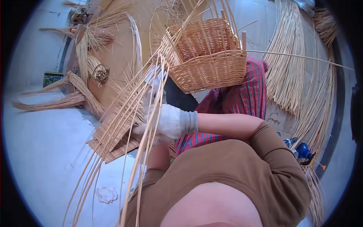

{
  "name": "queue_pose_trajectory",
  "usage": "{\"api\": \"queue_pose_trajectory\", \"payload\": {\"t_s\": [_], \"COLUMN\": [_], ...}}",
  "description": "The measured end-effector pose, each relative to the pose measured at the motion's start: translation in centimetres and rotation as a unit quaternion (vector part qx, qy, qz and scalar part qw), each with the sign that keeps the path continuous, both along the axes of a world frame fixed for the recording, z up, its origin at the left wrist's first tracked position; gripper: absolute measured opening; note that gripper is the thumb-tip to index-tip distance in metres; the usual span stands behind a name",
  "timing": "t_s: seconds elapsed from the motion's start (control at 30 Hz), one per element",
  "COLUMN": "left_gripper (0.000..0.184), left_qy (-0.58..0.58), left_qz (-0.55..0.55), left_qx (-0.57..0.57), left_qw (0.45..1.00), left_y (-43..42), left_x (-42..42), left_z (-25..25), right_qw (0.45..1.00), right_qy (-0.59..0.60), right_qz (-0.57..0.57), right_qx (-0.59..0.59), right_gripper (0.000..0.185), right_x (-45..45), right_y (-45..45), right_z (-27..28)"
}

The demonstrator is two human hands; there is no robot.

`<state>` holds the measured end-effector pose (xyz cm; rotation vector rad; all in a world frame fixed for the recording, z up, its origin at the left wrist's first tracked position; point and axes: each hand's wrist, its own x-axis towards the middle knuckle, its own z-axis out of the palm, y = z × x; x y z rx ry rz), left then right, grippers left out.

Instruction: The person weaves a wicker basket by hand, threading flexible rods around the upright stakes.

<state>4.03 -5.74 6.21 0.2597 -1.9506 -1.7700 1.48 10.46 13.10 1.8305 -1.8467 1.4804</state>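
Observation:
My right hand (168, 120), in a whitish glove with a grey cuff, is in front of my body beside long pale wicker strands (145, 142). Its fingers are blurred and partly behind the strands. My left forearm rises below it; my left hand is mostly hidden there, and I cannot make out its grip. Just left of the gloves are flat woven wicker pieces (113, 132), partly under the strands. A woven basket (208, 72) with upright stakes rests tilted by my legs, its opening facing up and away. One long strand sticks out to its right.
Wicker bundles lie at the left (81, 90) and a wide spread of strands (285, 56) at the right. A blue tool or bottle (303, 151) is beside my right elbow. A pale scrap (106, 194) lies on the floor at the lower left, a green box (53, 78) farther up.

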Motion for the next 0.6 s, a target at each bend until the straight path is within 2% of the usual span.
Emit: {"api": "queue_pose_trajectory", "payload": {"t_s": [0.07, 0.13, 0.17, 0.23, 0.27, 0.3, 0.37, 0.4, 0.47, 0.5, 0.53, 0.57, 0.6], "left_gripper": [0.026, 0.028, 0.029, 0.031, 0.032, 0.033, 0.035, 0.036, 0.028, 0.028, 0.026, 0.024, 0.024], "left_qy": [0.01, 0.046, 0.069, 0.111, 0.132, 0.154, 0.188, 0.198, 0.17, 0.168, 0.167, 0.169, 0.169], "left_qz": [-0.034, -0.07, -0.089, -0.114, -0.117, -0.118, -0.11, -0.11, -0.116, -0.11, -0.135, -0.159, -0.151], "left_qx": [-0.024, -0.09, -0.125, -0.175, -0.181, -0.172, -0.111, -0.064, 0.077, 0.081, 0.107, 0.134, 0.139], "left_qw": [0.999, 0.992, 0.986, 0.972, 0.968, 0.966, 0.97, 0.972, 0.975, 0.976, 0.971, 0.964, 0.964], "left_y": [0.6, 2.4, 3.3, 5.0, 5.4, 5.6, 5.6, 5.3, 4.0, 3.1, 2.2, 1.8, 1.7], "left_x": [0.6, 0.3, -0.1, -1.5, -2.3, -3.2, -4.7, -5.0, -5.3, -5.2, -5.3, -5.3, -5.0], "left_z": [2.0, 4.8, 6.2, 8.6, 9.4, 9.6, 9.0, 8.5, 8.5, 8.5, 8.5, 8.1, 7.7], "right_qw": [0.999, 0.959, 0.958, 0.986, 0.997, 0.997, 0.977, 0.984, 0.974, 0.973, 0.977, 0.938, 0.863], "right_qy": [0.018, -0.008, -0.012, -0.069, -0.044, -0.038, -0.046, -0.082, -0.13, -0.178, -0.126, -0.328, -0.474], "right_qz": [0.0, 0.142, 0.143, 0.061, 0.031, 0.027, 0.019, -0.016, -0.068, -0.129, -0.17, -0.088, -0.017], "right_qx": [0.028, 0.244, 0.247, 0.138, 0.054, 0.057, 0.206, 0.156, 0.174, 0.068, -0.011, -0.069, -0.174], "right_gripper": [0.034, 0.032, 0.032, 0.036, 0.035, 0.035, 0.035, 0.023, 0.02, 0.021, 0.021, 0.029, 0.039], "right_x": [0.5, 0.1, 0.3, 1.2, 1.0, 1.0, 1.5, 1.4, -0.9, -2.2, -4.6, -8.4, -11.2], "right_y": [0.9, 2.6, 2.8, 2.6, 2.1, 2.3, 2.9, 4.3, 7.8, 9.7, 11.0, 12.4, 12.5], "right_z": [-0.7, -0.4, -0.2, 0.7, 1.1, 1.4, 2.2, 2.2, 3.1, 2.9, 1.2, -2.9, -5.0]}}
